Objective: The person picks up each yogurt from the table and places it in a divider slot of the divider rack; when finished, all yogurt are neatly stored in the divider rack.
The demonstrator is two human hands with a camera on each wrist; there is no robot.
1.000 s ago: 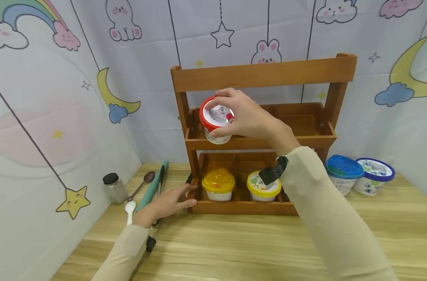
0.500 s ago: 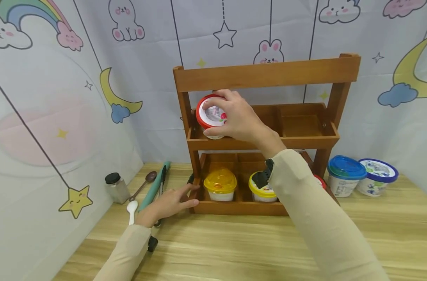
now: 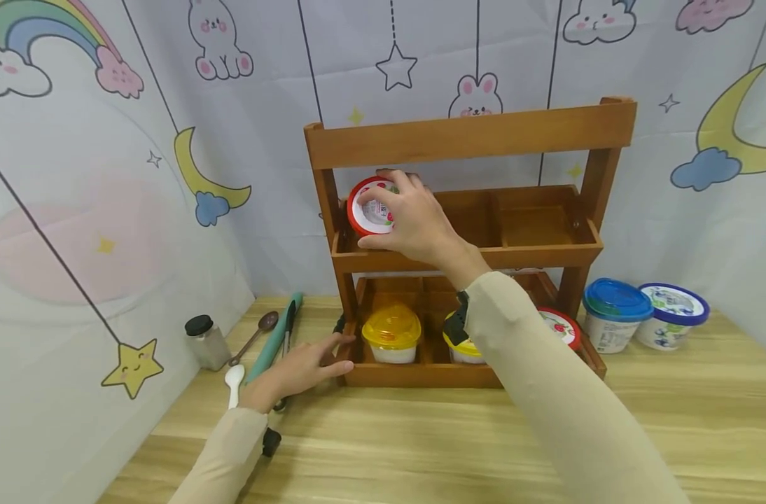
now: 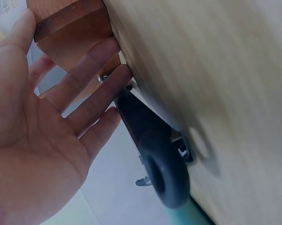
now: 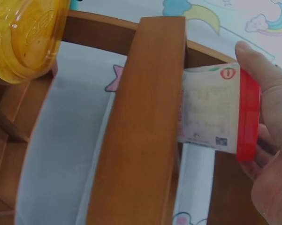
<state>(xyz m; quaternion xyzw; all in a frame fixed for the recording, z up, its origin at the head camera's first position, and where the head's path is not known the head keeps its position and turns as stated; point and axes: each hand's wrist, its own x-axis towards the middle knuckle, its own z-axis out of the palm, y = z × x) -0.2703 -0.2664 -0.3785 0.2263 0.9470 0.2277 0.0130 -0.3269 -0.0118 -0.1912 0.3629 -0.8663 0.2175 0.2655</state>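
My right hand grips a white tub with a red lid by the lid's rim, at the left compartment of the upper shelf. In the right wrist view the tub sits partly behind the shelf's front board; whether its base touches the shelf floor is hidden. My left hand has its fingers extended against the lower left side of the wooden rack. The left wrist view shows those fingers loosely spread beside the rack's wood, with nothing held.
On the lower tier stand a tub with a domed yellow lid, a yellow-lidded tub and a red-lidded tub. Two blue-lidded tubs are right of the rack. A jar, brown spoon and white spoon lie left.
My right hand has carried the red-lidded tub a little left and back, down into the upper left compartment. My left hand keeps its place at the rack's side.
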